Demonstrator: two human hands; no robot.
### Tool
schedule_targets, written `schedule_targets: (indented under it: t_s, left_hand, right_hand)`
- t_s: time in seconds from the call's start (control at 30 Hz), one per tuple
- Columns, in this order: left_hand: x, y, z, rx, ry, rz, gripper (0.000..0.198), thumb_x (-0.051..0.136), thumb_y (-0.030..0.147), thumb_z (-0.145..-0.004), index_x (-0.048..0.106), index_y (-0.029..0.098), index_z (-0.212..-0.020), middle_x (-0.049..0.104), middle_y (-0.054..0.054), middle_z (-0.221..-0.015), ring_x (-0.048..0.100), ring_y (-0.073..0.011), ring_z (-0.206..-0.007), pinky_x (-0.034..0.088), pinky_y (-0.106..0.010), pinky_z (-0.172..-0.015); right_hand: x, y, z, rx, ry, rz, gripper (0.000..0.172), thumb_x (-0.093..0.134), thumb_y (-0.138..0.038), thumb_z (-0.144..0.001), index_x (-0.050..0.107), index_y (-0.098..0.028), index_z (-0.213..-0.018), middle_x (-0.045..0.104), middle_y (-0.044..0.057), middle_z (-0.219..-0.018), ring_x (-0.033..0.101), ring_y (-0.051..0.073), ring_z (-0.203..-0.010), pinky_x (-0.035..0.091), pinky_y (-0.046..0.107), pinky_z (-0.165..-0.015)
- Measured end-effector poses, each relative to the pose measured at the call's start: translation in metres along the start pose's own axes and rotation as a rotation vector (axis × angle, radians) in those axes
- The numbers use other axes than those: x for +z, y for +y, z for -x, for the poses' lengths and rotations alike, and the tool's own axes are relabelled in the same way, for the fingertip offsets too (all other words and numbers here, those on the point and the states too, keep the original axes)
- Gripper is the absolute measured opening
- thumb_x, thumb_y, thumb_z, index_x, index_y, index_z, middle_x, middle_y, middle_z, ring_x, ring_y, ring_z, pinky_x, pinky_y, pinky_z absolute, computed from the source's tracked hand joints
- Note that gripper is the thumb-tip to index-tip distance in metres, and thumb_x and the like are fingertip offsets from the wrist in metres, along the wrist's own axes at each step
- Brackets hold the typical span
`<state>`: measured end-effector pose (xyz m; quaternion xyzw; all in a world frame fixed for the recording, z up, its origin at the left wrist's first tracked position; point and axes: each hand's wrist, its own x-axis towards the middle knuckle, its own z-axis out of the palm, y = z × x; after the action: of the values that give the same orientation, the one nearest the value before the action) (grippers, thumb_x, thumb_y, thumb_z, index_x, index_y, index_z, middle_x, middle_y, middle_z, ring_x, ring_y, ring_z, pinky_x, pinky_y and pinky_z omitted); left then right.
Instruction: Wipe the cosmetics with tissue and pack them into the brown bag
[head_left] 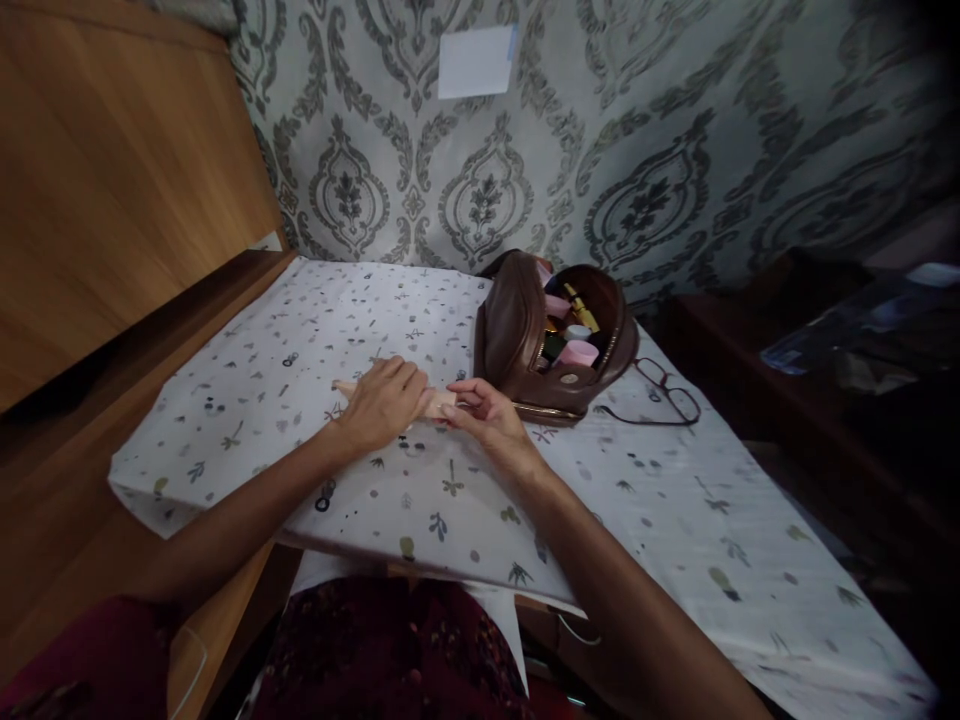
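Holding elongated beige object beside rounded brown leather-like bag.

I see open tablecloth left of and beyond the fingers of the left hand, free up to the wall. Brown bag just right of the right hand's fingers blocks that way; glasses past it.

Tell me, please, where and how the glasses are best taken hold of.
Probably set the grip on the bridge of the glasses, coming from the right: the brown bag crowds their left, where one temple points, leaving the lenses outermost.
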<state>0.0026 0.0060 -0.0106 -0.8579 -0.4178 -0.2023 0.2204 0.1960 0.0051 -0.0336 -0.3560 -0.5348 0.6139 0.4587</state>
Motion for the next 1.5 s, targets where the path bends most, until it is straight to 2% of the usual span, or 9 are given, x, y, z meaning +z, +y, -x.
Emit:
schedule_targets:
  t_s: [0.1, 0.2, 0.47, 0.63, 0.9, 1.03, 1.23, 1.37, 1.5]
  left_hand:
    - [0.000, 0.014, -0.007, -0.005, -0.028, 0.056, 0.038, 0.030, 0.030, -0.104, 0.061, 0.016, -0.087, 0.061, -0.012, -0.084, 0.055, -0.0260, -0.085, 0.044, -0.040, -0.074]
    - [0.003, 0.011, -0.003, -0.041, -0.055, 0.089, 0.037, 0.031, 0.032, -0.104, 0.061, 0.016, -0.088, 0.062, -0.011, -0.085, 0.056, -0.0263, -0.086, 0.044, -0.039, -0.075]
    - [0.011, -0.036, 0.052, -0.202, -0.116, 0.083, 0.037, 0.032, 0.032, -0.104, 0.060, 0.019, -0.083, 0.062, -0.010, -0.080, 0.055, -0.0245, -0.078, 0.045, -0.039, -0.072]
    - [0.009, -0.048, 0.067, -0.211, -0.142, 0.071, 0.037, 0.032, 0.032, -0.104, 0.061, 0.018, -0.085, 0.061, -0.010, -0.084, 0.055, -0.0241, -0.082, 0.046, -0.038, -0.075]
    - [0.007, -0.043, 0.056, -0.167, -0.149, 0.071, 0.038, 0.031, 0.031, -0.104, 0.061, 0.017, -0.085, 0.059, -0.009, -0.082, 0.053, -0.0239, -0.082, 0.045, -0.037, -0.077]
    - [0.001, -0.018, 0.030, -0.104, -0.114, 0.154, 0.037, 0.030, 0.029, -0.105, 0.060, 0.017, -0.086, 0.060, -0.008, -0.082, 0.054, -0.0231, -0.081, 0.044, -0.036, -0.076]
    - [-0.003, 0.015, -0.004, -0.065, -0.116, 0.242, 0.036, 0.029, 0.032, -0.105, 0.057, 0.018, -0.088, 0.061, -0.008, -0.084, 0.056, -0.0230, -0.084, 0.042, -0.035, -0.075]
    - [-0.007, 0.001, 0.001, -0.230, -0.251, 0.333, 0.039, 0.028, 0.037, -0.104, 0.054, 0.020, -0.081, 0.061, -0.007, -0.078, 0.056, -0.0226, -0.076, 0.040, -0.034, -0.070]
    - [-0.013, -0.027, 0.026, -0.370, -0.347, 0.342, 0.041, 0.026, 0.043, -0.102, 0.050, 0.022, -0.077, 0.059, -0.006, -0.077, 0.055, -0.0237, -0.075, 0.039, -0.035, -0.071]
  right_hand:
    - [0.000, 0.000, -0.001, -0.013, -0.022, 0.051, 0.054, 0.089, -0.053, -0.057, 0.060, -0.023, -0.092, 0.069, -0.001, -0.085, 0.066, 0.016, -0.076, 0.053, 0.032, -0.073]
    - [-0.001, 0.001, -0.002, -0.022, -0.029, 0.084, 0.052, 0.089, -0.050, -0.058, 0.061, -0.022, -0.093, 0.070, 0.000, -0.088, 0.065, 0.016, -0.077, 0.052, 0.032, -0.074]
    - [-0.006, 0.003, -0.002, -0.016, -0.060, 0.143, 0.039, 0.083, -0.046, -0.067, 0.067, -0.021, -0.092, 0.071, 0.001, -0.087, 0.065, 0.017, -0.080, 0.052, 0.033, -0.078]
    - [-0.006, 0.001, -0.002, 0.043, -0.041, 0.129, 0.047, 0.086, -0.043, -0.064, 0.068, -0.021, -0.102, 0.073, 0.003, -0.094, 0.067, 0.018, -0.088, 0.053, 0.035, -0.086]
    - [-0.003, 0.003, -0.002, 0.058, -0.008, 0.091, 0.045, 0.089, -0.045, -0.060, 0.070, -0.019, -0.092, 0.071, 0.000, -0.081, 0.067, 0.015, -0.073, 0.056, 0.030, -0.071]
    - [0.000, 0.002, -0.001, 0.040, -0.061, 0.061, 0.044, 0.088, -0.043, -0.060, 0.069, -0.021, -0.093, 0.065, -0.004, -0.076, 0.068, 0.014, -0.063, 0.053, 0.025, -0.055]
    - [0.002, 0.006, -0.001, -0.022, -0.027, 0.039, 0.040, 0.090, -0.034, -0.057, 0.066, -0.021, -0.086, 0.065, -0.005, -0.080, 0.065, 0.010, -0.060, 0.053, 0.024, -0.059]
    - [0.003, 0.007, -0.001, -0.054, -0.017, 0.046, 0.041, 0.090, -0.029, -0.055, 0.068, -0.022, -0.090, 0.066, -0.004, -0.085, 0.064, 0.010, -0.065, 0.053, 0.025, -0.065]
    - [0.003, 0.008, -0.002, -0.061, -0.013, 0.044, 0.043, 0.091, -0.027, -0.054, 0.070, -0.022, -0.092, 0.064, -0.004, -0.089, 0.063, 0.009, -0.069, 0.053, 0.025, -0.068]
